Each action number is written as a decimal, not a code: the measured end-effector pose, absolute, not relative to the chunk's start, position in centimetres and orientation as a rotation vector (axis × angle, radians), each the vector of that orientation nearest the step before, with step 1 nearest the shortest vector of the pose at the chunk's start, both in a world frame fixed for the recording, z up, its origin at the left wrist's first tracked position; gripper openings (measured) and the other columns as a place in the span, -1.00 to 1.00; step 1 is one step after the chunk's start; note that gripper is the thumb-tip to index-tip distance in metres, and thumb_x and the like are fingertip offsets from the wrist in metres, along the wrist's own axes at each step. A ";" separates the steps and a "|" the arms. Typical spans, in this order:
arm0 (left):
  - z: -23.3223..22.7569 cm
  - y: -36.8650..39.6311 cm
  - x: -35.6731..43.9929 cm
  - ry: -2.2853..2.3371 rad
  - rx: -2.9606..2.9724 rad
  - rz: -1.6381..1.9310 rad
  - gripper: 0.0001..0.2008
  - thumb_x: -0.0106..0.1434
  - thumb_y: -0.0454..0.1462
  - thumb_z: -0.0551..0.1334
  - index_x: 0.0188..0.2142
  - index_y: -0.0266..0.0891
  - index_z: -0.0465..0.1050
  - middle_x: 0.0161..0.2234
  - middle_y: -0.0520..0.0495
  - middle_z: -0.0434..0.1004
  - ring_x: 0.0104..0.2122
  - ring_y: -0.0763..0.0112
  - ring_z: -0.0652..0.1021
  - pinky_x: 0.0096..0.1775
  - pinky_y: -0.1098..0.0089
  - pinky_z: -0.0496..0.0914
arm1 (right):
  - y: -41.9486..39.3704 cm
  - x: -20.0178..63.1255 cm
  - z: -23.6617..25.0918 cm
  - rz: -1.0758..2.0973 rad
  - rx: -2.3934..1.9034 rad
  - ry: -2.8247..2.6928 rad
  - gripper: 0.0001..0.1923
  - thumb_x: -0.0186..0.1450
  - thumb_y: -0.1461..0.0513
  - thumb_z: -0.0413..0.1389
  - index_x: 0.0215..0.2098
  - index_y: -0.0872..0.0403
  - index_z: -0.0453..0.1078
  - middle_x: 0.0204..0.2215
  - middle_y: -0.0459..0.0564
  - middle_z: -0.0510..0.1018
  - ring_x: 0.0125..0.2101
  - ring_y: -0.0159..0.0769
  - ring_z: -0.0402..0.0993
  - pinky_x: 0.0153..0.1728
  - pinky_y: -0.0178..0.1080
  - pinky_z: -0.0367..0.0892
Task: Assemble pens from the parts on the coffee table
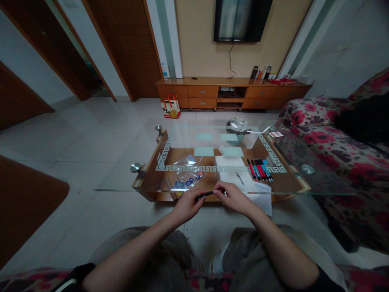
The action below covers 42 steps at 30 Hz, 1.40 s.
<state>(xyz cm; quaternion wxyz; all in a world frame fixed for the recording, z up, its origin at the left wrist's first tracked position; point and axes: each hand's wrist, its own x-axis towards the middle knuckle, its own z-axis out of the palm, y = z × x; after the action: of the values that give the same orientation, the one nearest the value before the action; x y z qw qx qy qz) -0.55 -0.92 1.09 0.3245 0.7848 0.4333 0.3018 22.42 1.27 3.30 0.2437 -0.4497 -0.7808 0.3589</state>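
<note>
Living room, glass-topped wooden coffee table (275, 184) before seated person, TV cabinet behind. Left on glass: clear plastic packet with blue labels (187, 175), apparently opened. Left hand (187, 205) closed around dark slim pen (204, 196) at near table edge; right hand (232, 197) pinching pen's other end, fingers curled. Judged mid-way: 1 pen being handled. Right of hands: white paper sheet (231, 169) with small loose part, then row of red, black, blue pens (259, 169) laid side by side, possibly finished. Count unclear.

Two hands, left (187, 205) and right (235, 198), sharing one pen (204, 196); one clear plastic bag (185, 173); one paper sheet (234, 169); one bowl (237, 129).
</note>
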 end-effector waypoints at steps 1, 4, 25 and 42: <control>1.1 -0.9 -0.6 1.139 2.068 0.777 -0.71 0.36 -0.27 0.18 0.02 -0.16 0.55 -0.22 -0.10 0.59 -0.22 0.32 0.53 -0.13 0.36 0.37 | 1.3 22.4 3.3 0.963 -1.227 -2.142 -0.76 0.41 0.10 0.04 -0.31 0.07 0.39 -0.45 -0.11 0.49 -0.43 -0.34 0.37 -0.40 -0.33 0.14; 1.4 -1.0 -0.7 1.135 2.094 0.737 -0.72 0.34 -0.27 0.20 0.01 -0.17 0.56 -0.26 -0.09 0.58 -0.26 0.33 0.52 -0.19 0.39 0.36 | 1.3 22.4 3.4 0.923 -1.216 -2.184 -0.69 0.44 0.10 -0.01 -0.39 0.07 0.37 -0.47 -0.09 0.47 -0.42 -0.32 0.36 -0.39 -0.32 0.13; 1.1 -1.0 -0.6 1.025 2.056 0.701 -0.51 0.21 -0.25 0.32 0.15 -0.14 0.39 -0.13 -0.11 0.52 -0.24 0.34 0.49 -0.17 0.34 0.42 | 2.1 22.7 2.9 0.770 -1.440 -1.852 -0.60 0.41 0.03 -0.01 -0.45 0.06 0.44 -0.53 -0.09 0.52 -0.45 -0.30 0.41 -0.40 -0.30 0.19; 1.9 -1.5 -0.9 0.902 2.414 0.574 -0.50 0.21 -0.20 0.33 0.14 -0.11 0.33 -0.01 -0.14 0.48 0.00 0.19 0.48 0.02 0.27 0.37 | 2.4 23.0 2.9 0.735 -1.467 -1.783 -0.57 0.39 -0.03 -0.01 -0.41 0.07 0.47 -0.48 -0.02 0.57 -0.42 -0.24 0.45 -0.35 -0.27 0.26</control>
<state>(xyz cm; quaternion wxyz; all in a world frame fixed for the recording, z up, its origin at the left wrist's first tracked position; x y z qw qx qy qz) -0.94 -1.49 1.88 0.2481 0.8856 0.3311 0.2108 23.01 2.38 2.92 0.3514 -0.5666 -0.6890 0.2841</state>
